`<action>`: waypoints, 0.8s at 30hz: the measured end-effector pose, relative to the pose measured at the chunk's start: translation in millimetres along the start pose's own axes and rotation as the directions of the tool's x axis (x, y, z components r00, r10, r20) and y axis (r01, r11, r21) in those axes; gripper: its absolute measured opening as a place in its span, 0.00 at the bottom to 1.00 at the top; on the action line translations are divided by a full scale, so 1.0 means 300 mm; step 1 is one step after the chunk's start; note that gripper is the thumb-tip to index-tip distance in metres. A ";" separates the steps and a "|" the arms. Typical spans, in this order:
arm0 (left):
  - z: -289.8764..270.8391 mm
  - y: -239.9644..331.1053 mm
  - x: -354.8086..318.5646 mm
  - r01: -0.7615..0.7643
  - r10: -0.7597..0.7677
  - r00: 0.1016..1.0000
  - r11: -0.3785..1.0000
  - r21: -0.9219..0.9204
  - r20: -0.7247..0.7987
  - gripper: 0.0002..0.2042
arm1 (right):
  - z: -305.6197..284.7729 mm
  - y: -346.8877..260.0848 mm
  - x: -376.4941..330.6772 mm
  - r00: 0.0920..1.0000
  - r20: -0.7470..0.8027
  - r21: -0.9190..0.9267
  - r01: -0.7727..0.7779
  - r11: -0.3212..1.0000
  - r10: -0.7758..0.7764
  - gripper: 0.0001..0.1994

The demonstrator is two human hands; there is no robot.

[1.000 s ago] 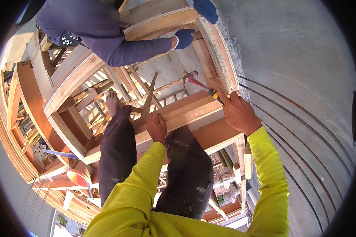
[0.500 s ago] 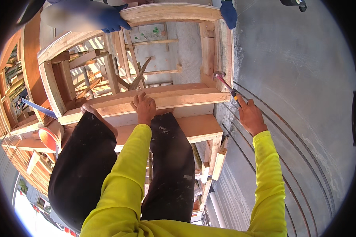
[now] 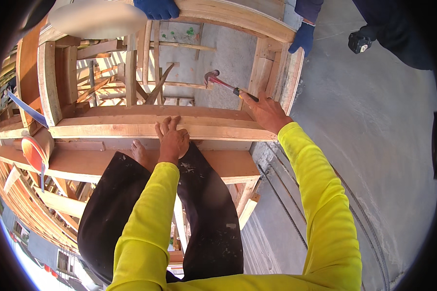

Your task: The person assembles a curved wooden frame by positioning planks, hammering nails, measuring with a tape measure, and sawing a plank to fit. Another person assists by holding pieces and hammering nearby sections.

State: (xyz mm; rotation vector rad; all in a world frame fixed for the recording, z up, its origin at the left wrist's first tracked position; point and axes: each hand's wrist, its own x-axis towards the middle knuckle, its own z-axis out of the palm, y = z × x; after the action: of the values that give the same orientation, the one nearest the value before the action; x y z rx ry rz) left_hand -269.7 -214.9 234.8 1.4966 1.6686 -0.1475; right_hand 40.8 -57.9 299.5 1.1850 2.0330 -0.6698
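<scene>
My right hand (image 3: 268, 114) is closed round the black and yellow grip of a claw hammer (image 3: 224, 84) with a red shaft. The hammer's head points left, over the opening inside a wooden frame (image 3: 213, 127). On the near beam of that frame rests my left hand (image 3: 172, 140), its fingers apart and slightly bent against the wood. Across the frame, a co-worker's blue-gloved hand (image 3: 156, 8) lies on the far beam, and their other gloved hand (image 3: 303, 39) is at its far right corner.
Below the near beam runs another timber (image 3: 213, 164), beside my bare foot (image 3: 140, 154). A blue blade (image 3: 28, 107) and an orange bowl-shaped object (image 3: 33, 153) are at left. Steel rods (image 3: 285, 206) run along the grey concrete (image 3: 359, 131) at right. A black device (image 3: 360, 42) is beyond.
The hammer has moved left from the frame's right corner to over the opening. My left hand has stayed on the near beam. More of the co-worker shows at top right as the view shifts.
</scene>
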 end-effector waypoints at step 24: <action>-0.085 -0.062 0.015 0.015 0.038 0.972 0.975 -0.223 0.233 0.14 | -0.181 0.075 -0.427 0.891 -0.218 0.388 -0.295 0.873 0.398 0.28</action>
State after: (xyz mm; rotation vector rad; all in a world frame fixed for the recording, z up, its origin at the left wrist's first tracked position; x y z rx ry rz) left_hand -298.2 -201.4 239.6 1.2670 1.4350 -0.1217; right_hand 89.9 -77.7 430.0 1.9084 1.8955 -0.7192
